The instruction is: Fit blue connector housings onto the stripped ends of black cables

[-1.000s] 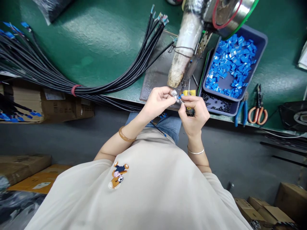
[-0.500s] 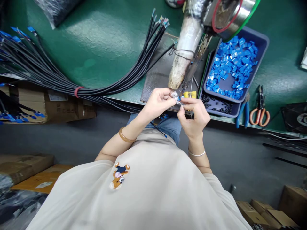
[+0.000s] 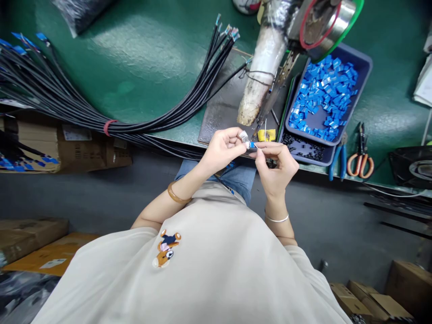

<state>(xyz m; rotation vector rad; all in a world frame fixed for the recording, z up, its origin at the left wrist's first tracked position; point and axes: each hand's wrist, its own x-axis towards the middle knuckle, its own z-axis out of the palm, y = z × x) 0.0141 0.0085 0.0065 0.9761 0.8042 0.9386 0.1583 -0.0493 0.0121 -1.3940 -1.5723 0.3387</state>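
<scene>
Pinched small blue-and-white connector [image 3: 250, 144] in closed left hand [image 3: 221, 150], thin pale strand [image 3: 255, 146] in closed right hand [image 3: 278, 166] at three o'clock, likely for steadiness; had grey-blue plastic tray [image 3: 364, 74] at two o'clock, presumably for reach.

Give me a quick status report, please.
Left hand pinching small blue-and-white piece. Right hand pinching thin pale strand at its blue end. White, brown-tipped tube near, covering neither hand.

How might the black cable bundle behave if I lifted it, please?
The black cable bundle would probably flex springily, given its smooth curve. The red band should keep its middle gathered, but the blue-tipped ends would likely splay, since they fan out.
</scene>
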